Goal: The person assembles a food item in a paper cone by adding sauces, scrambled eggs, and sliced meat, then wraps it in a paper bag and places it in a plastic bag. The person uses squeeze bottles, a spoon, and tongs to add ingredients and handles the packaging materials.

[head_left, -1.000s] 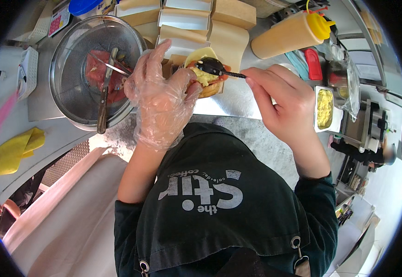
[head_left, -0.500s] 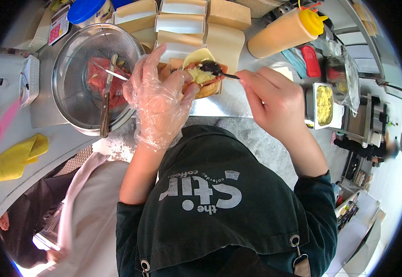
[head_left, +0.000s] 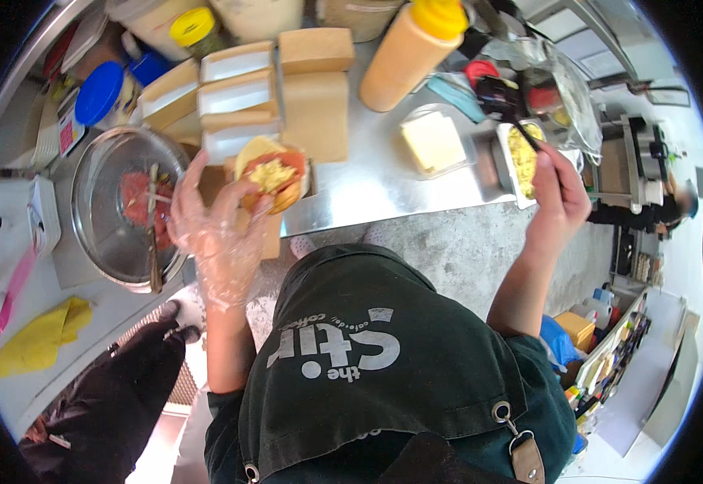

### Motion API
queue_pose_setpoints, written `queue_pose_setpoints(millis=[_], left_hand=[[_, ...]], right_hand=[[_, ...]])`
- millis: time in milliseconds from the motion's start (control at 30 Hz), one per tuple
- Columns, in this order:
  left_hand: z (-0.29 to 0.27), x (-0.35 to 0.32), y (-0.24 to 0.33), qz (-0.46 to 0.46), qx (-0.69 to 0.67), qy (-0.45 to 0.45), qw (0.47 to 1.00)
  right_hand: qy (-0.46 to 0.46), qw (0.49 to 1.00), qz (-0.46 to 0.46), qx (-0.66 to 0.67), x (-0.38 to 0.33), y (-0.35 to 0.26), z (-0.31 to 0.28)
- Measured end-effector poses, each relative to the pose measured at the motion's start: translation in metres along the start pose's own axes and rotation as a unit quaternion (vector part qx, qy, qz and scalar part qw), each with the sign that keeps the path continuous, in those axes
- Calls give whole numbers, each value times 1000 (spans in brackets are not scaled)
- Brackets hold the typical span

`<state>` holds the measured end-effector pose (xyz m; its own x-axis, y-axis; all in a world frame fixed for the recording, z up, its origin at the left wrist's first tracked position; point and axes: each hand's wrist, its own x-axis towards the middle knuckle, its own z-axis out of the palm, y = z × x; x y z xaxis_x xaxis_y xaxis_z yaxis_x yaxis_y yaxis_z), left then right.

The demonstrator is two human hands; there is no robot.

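My left hand [head_left: 224, 230], in a clear plastic glove, has its thumb and fingers closed on the near left side of a filled bun [head_left: 275, 179]. Pink slices, a pale yellow slice and a chunky yellow filling show in the bun, which sits at an open brown carton. Far to the right, my bare right hand [head_left: 559, 194] is closed on the handle of a dark spoon [head_left: 527, 135]. The spoon slants over a metal pan [head_left: 506, 171] of chunky yellow filling; its bowl end blends into dark things behind.
At left, a mesh strainer [head_left: 85, 202] holds pink slices and a wooden-handled knife [head_left: 154, 250]. Brown cartons [head_left: 315, 113] stand behind the bun. A squeeze bottle [head_left: 404, 64] and a tub of pale slices [head_left: 433, 143] are farther right. Another person's dark-clad legs [head_left: 117, 387] show at lower left.
My right hand has carried the spoon from the bun rightward to the metal pan. My left hand keeps hold of the bun. The view has shifted, and the other person has moved.
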<state>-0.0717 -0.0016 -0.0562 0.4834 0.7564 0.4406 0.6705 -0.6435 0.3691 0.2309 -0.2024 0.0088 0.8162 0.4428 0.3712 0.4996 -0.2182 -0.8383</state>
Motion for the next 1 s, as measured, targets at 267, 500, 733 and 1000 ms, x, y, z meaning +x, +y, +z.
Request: queue_pose_setpoints(millis=[267, 500, 733, 1000], left_hand=[[6, -3, 43, -14, 2, 79, 997], [25, 0, 109, -36, -61, 165, 984], [34, -19, 170, -21, -72, 200, 977], [50, -36, 199, -11, -145, 176, 974]], right_hand=[[-2, 908, -76, -413, 21, 128, -96], [-75, 974, -211, -22, 120, 140, -14], [-366, 918, -33, 152, 227, 131, 172], [-152, 968, -193, 54, 208, 109, 117]])
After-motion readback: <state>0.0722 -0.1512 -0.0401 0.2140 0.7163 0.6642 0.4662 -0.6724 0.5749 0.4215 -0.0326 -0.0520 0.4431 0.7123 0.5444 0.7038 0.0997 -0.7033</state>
